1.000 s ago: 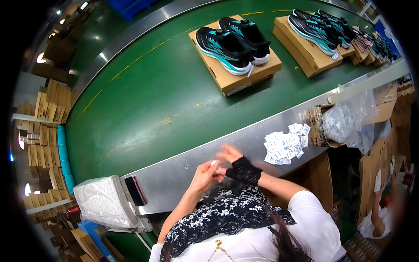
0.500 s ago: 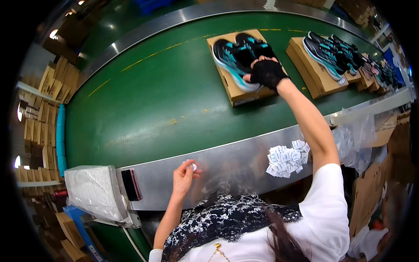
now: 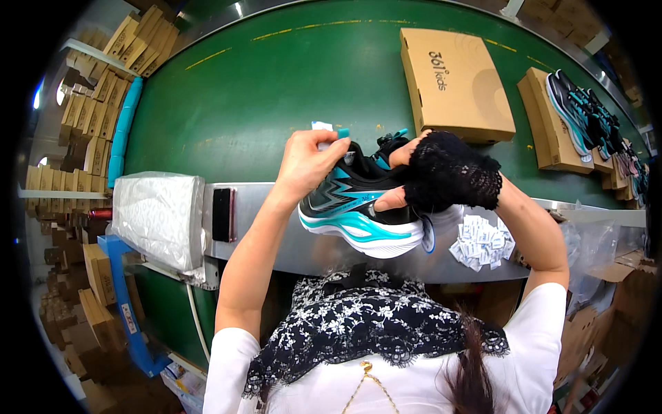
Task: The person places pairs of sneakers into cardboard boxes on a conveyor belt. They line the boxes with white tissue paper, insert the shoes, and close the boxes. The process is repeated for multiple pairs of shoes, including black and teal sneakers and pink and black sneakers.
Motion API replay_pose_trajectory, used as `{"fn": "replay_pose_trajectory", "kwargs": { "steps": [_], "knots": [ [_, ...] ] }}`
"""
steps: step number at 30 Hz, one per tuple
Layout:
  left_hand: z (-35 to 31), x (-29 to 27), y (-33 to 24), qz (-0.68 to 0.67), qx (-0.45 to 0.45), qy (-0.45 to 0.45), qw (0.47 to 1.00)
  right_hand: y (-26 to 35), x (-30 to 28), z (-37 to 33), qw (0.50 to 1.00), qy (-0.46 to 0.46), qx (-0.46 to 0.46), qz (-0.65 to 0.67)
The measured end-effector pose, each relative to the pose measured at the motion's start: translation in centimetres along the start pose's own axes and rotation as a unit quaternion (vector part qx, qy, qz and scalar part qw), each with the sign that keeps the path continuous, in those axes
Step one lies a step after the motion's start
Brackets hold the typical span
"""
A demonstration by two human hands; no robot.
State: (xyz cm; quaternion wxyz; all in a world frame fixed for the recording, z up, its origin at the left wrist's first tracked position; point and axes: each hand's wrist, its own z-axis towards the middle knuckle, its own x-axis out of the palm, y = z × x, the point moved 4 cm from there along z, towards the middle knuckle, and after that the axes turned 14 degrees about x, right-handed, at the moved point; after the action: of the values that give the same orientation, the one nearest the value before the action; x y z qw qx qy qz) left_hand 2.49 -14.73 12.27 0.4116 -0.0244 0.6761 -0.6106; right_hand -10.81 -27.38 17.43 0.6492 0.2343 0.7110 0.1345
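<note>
A black sneaker [image 3: 358, 207] with teal trim and a white-and-teal sole is held tilted above the metal ledge, close to me. Behind it, partly hidden, shows a second shoe [image 3: 387, 148]. My right hand [image 3: 441, 172], in a black lace fingerless glove, grips the pair, its thumb on the near shoe's side. At the shoe's left end my bare left hand [image 3: 307, 162] is closed, pinching near a teal tab [image 3: 343, 132]. A small white packet [image 3: 321, 126] sticks up from its fingers. A small blue-edged tag [image 3: 429, 234] hangs by the shoe's right end.
A closed brown shoebox [image 3: 458, 86] lies on the green belt. More boxes topped with sneakers [image 3: 576, 114] stand to the right. On the ledge are a pile of white packets [image 3: 481, 241], a phone [image 3: 223, 215] and a plastic-wrapped stack [image 3: 157, 221]. Stacked boxes [image 3: 76, 141] stand left.
My right hand has lifted the shoes off the shoebox and brought them toward me. My left hand has risen to meet the near shoe. The shoebox top is now bare.
</note>
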Motion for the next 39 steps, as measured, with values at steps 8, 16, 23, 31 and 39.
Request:
{"fn": "replay_pose_trajectory", "kwargs": {
  "steps": [8, 16, 23, 31, 39],
  "knots": [
    [-3.7, -1.3, 3.7, -0.060, -0.008, -0.093, 0.994, 1.1, 9.8, -1.1, 0.983, -0.046, -0.171, -0.045],
    [-5.7, 6.0, 8.5, 0.092, -0.057, 0.158, 0.981, -9.7, 10.2, 4.5, 0.975, -0.177, -0.028, 0.134],
    [-1.5, 7.4, 5.6, 0.085, -0.042, 0.205, 0.974, -23.6, 11.3, 2.2, 0.868, -0.369, 0.254, -0.214],
    [0.6, 9.2, -0.7, 0.170, 0.262, 0.069, 0.947, -9.4, 4.7, -4.7, 0.812, -0.480, 0.199, 0.264],
    [-1.0, 2.4, 13.2, 0.232, -0.072, 0.139, 0.960, -18.3, 18.6, -6.7, 0.277, -0.223, 0.148, 0.923]
  ]
}}
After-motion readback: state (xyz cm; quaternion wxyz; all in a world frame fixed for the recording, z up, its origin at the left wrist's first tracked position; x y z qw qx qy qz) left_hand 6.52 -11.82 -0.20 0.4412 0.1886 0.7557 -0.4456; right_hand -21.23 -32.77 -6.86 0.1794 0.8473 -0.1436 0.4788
